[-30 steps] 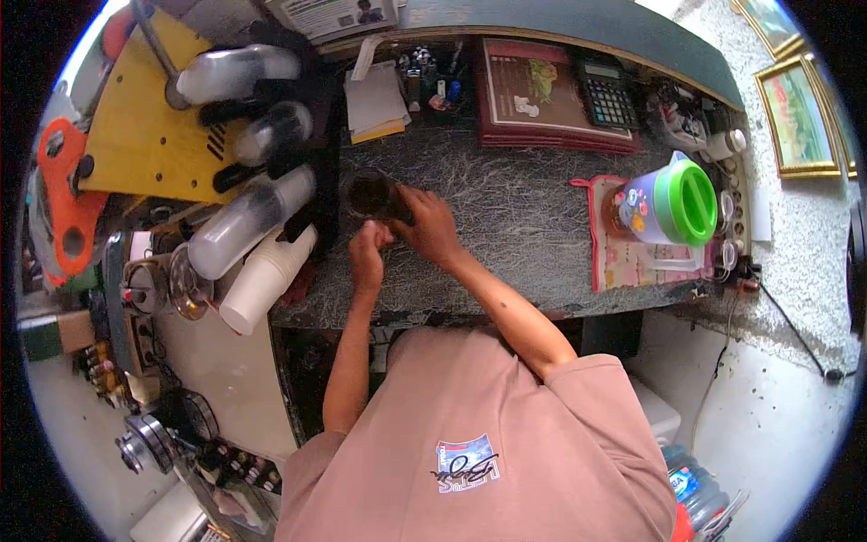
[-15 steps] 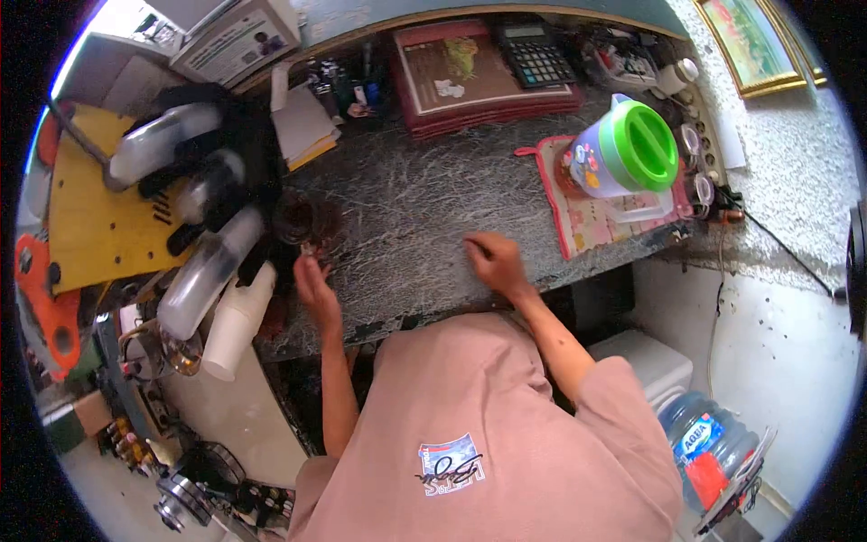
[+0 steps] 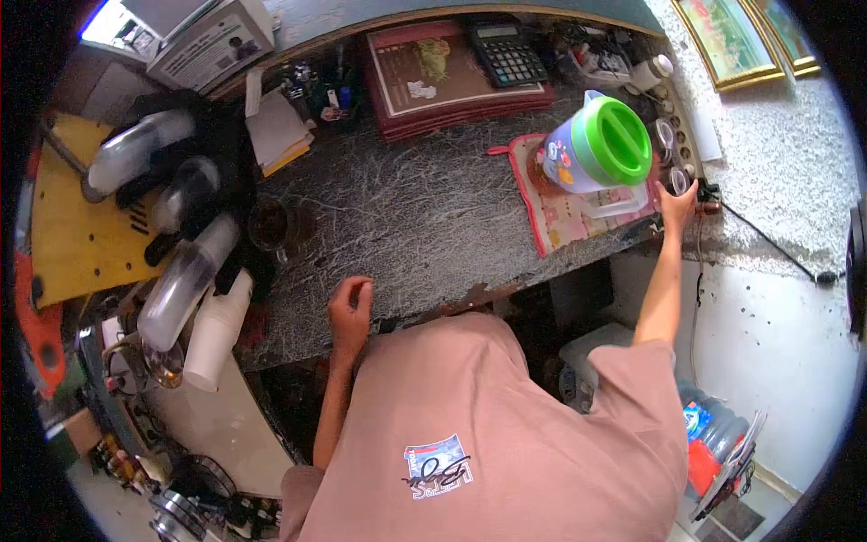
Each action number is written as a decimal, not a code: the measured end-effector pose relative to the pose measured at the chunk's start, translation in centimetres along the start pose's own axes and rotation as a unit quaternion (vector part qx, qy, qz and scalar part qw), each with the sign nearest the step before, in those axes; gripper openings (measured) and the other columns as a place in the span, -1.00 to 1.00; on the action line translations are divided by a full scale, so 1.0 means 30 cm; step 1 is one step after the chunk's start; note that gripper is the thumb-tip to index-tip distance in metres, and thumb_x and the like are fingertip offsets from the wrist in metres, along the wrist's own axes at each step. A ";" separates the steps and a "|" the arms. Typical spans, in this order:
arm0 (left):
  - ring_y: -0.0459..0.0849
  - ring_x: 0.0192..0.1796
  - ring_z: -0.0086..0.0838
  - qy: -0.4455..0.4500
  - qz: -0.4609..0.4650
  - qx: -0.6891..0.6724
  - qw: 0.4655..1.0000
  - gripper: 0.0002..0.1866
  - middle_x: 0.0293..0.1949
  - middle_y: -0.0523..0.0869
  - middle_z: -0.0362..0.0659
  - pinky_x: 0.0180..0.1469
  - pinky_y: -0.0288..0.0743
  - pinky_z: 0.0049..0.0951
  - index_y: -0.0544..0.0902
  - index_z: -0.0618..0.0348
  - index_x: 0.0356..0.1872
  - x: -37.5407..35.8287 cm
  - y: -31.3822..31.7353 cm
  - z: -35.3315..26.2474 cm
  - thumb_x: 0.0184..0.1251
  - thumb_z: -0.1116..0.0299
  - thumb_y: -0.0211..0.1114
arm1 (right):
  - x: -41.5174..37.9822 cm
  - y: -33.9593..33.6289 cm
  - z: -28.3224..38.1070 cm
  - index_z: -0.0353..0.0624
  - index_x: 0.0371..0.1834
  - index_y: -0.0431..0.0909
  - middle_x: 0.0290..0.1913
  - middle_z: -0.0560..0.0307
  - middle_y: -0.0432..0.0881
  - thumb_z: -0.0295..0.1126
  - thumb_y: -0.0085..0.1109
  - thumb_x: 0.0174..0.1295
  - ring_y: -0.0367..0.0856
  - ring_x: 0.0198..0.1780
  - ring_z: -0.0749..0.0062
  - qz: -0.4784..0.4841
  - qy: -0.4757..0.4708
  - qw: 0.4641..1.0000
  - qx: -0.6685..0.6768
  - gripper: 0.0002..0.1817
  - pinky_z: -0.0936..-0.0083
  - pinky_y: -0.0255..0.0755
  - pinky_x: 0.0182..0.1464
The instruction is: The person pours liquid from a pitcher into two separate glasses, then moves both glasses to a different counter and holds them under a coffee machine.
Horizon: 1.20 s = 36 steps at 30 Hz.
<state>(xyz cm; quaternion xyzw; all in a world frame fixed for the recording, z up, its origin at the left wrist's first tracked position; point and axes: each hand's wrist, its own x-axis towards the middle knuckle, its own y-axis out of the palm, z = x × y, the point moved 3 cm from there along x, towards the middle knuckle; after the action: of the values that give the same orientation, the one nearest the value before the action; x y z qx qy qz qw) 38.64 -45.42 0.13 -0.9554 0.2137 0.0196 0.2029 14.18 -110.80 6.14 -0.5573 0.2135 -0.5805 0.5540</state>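
Observation:
At the right end of the counter, my right hand [image 3: 677, 210] has its thumb and fingers around a small clear jar [image 3: 679, 180], which still stands in its place. A second small clear jar [image 3: 666, 134] is just behind it. Close by on the left, a pitcher with a green lid [image 3: 617, 144] rests on a pink-edged cloth [image 3: 542, 230]. My left hand [image 3: 350, 309] hovers at the counter's front edge, fingers loosely curled with nothing visible in them. A dark glass mug [image 3: 271, 226] stands up and to the left of that hand.
Stacked cups [image 3: 217, 334] and clear plastic cups [image 3: 185, 289] jut out sideways at the left. Along the back lie dark red folders [image 3: 461, 113], a calculator [image 3: 508, 56] and papers [image 3: 278, 131]. A black cable [image 3: 768, 230] runs along the right wall.
My right hand has reached right from mid-counter to the small jar. My left hand has come away from the glass mug toward the front edge and curled. The view has shifted slightly right.

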 end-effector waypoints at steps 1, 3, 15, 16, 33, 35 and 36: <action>0.71 -0.17 -0.45 -0.001 -0.009 0.000 1.000 -0.87 -0.24 0.73 -0.14 -0.12 0.56 -0.43 0.69 0.24 -0.13 0.006 0.001 -0.027 0.51 0.39 0.27 | 0.060 0.059 -0.060 -0.28 0.54 0.19 0.42 -0.31 0.41 0.03 0.66 -0.07 0.38 0.45 -0.17 0.054 0.022 0.997 0.042 0.17 0.10 0.26 0.46; 0.75 -0.16 -0.34 0.044 0.019 0.017 0.999 -0.88 -0.21 0.75 -0.08 -0.14 0.59 -0.40 0.69 0.26 -0.14 0.018 0.003 -0.071 0.48 0.42 0.29 | 0.168 0.196 -0.237 -0.28 0.44 0.34 0.34 -0.29 0.51 -0.01 0.67 -0.06 0.49 0.37 -0.09 0.070 0.003 0.986 0.152 0.04 0.18 0.37 0.38; 0.72 -0.24 -0.38 0.036 0.033 0.001 0.999 -0.89 -0.22 0.75 -0.11 -0.21 0.56 -0.41 0.69 0.24 -0.15 -0.009 0.056 -0.064 0.43 0.43 0.32 | -0.483 -0.251 0.020 -0.33 0.25 0.52 0.15 -0.12 0.70 -0.14 0.66 0.03 0.70 0.15 0.16 -0.110 0.109 0.945 0.288 -0.22 0.30 0.60 0.12; 0.72 -0.23 -0.39 0.036 0.044 0.004 0.998 -0.89 -0.22 0.75 -0.12 -0.20 0.56 -0.41 0.69 0.23 -0.15 -0.004 0.066 -0.072 0.43 0.43 0.32 | -0.559 -0.234 -0.019 -0.32 0.25 0.53 0.13 -0.12 0.70 -0.21 0.59 0.11 0.71 0.11 0.16 -0.102 0.131 0.923 0.348 -0.31 0.29 0.61 0.11; 0.44 0.48 -0.20 0.135 0.179 -0.171 0.959 0.03 0.44 0.45 0.04 0.48 0.34 -0.17 0.25 0.16 0.47 0.076 0.156 -0.296 -0.04 0.30 0.70 | -1.287 -0.074 0.950 -0.08 0.25 0.54 0.12 0.04 0.69 0.11 0.05 0.48 0.67 0.13 0.17 0.569 0.436 0.223 0.661 -0.46 0.22 0.56 0.16; 0.49 0.44 -0.20 0.143 0.120 -0.186 0.965 0.01 0.40 0.48 0.05 0.46 0.38 -0.21 0.31 0.20 0.43 0.090 0.140 -0.256 -0.10 0.34 0.71 | -1.311 -0.062 1.031 -0.06 0.28 0.52 0.12 0.05 0.70 0.15 0.03 0.48 0.67 0.14 0.19 0.611 0.454 0.187 0.621 -0.43 0.20 0.56 0.19; 0.52 0.41 -0.20 0.130 0.088 -0.150 0.976 0.00 0.37 0.51 0.05 0.44 0.41 -0.22 0.31 0.19 0.43 0.098 0.121 -0.240 -0.09 0.36 0.69 | -1.315 -0.053 1.063 -0.02 0.31 0.48 0.11 0.06 0.69 0.19 0.01 0.48 0.69 0.11 0.22 0.636 0.424 0.220 0.606 -0.41 0.23 0.59 0.16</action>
<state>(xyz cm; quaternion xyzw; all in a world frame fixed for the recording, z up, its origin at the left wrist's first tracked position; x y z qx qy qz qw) 39.46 -52.45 5.00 -0.9467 0.3162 -0.0556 0.0254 32.44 -63.79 0.49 0.5949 0.2843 -0.1414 0.7384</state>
